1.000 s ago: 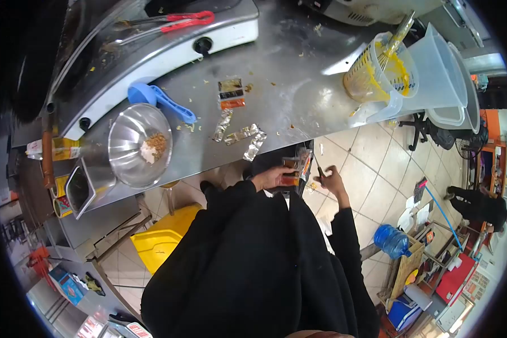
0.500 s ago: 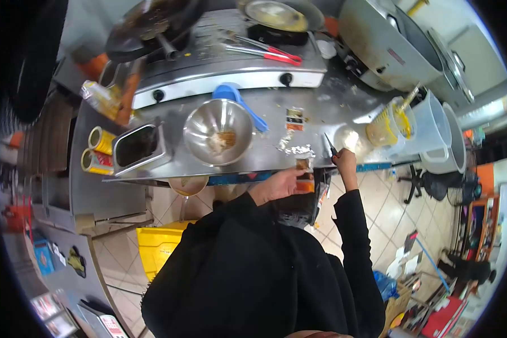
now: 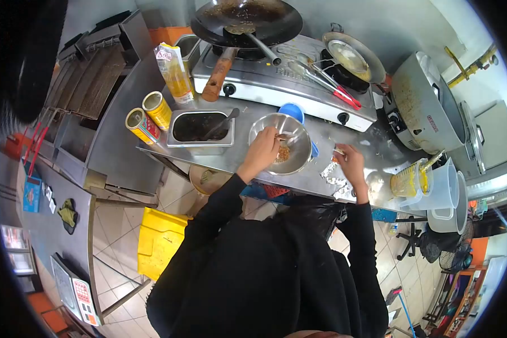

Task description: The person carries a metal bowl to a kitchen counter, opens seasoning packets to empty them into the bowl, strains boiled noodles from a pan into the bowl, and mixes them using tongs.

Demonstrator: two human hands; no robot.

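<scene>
A steel mixing bowl (image 3: 300, 156) stands on the metal counter, with a heap of brown, grainy powder (image 3: 282, 154) and some white powder in it. Over the bowl's left side, my left hand (image 3: 263, 149) pinches a small sachet (image 3: 286, 137), its fingers closed. My right hand (image 3: 352, 166) is to the right of the bowl, its fingertips drawn together on something small and pale that I cannot make out. Torn silvery foil scraps (image 3: 336, 181) lie below those fingers. A blue plastic utensil (image 3: 292, 111) shows behind the bowl, partly hidden by it.
A steel pan of dark sauce (image 3: 200, 127) with a spoon, two cans (image 3: 156, 110) and an oil bottle (image 3: 174, 73) stand left. Behind are a wok (image 3: 248, 22) on the stove and red-handled tongs (image 3: 343, 93). Plastic jugs (image 3: 439, 183) stand right; a yellow bin (image 3: 159, 239) is below.
My left hand has moved from the counter edge to over the bowl with the sachet. The dark-handled blade in my right hand no longer shows. The view has swung left.
</scene>
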